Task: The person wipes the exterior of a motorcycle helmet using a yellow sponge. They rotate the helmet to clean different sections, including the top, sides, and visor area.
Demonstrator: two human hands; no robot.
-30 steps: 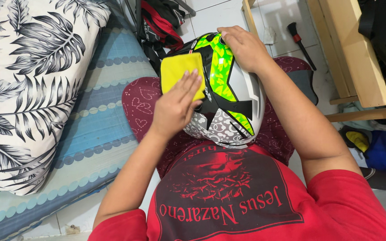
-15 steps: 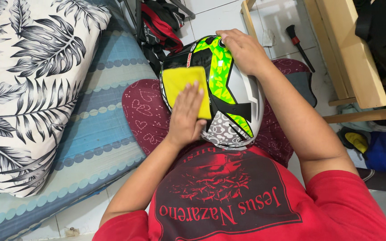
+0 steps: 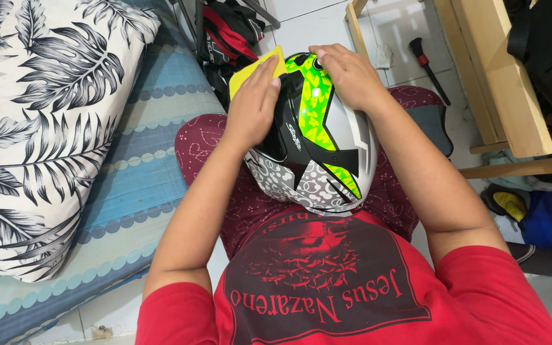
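A motorcycle helmet in white, black and bright green rests on my lap, between my knees in maroon patterned trousers. My left hand lies flat on a yellow cloth and presses it against the helmet's upper left side; only the cloth's far corner shows past my fingers. My right hand is cupped over the helmet's far top edge and holds it steady.
A blue striped mattress with a leaf-print pillow lies to my left. A black and red bag sits beyond the helmet. A small brush lies on the tiled floor by a wooden shelf at right.
My left hand slid the yellow cloth up and away along the helmet's left side, from the middle to the far top. My right hand stayed in place.
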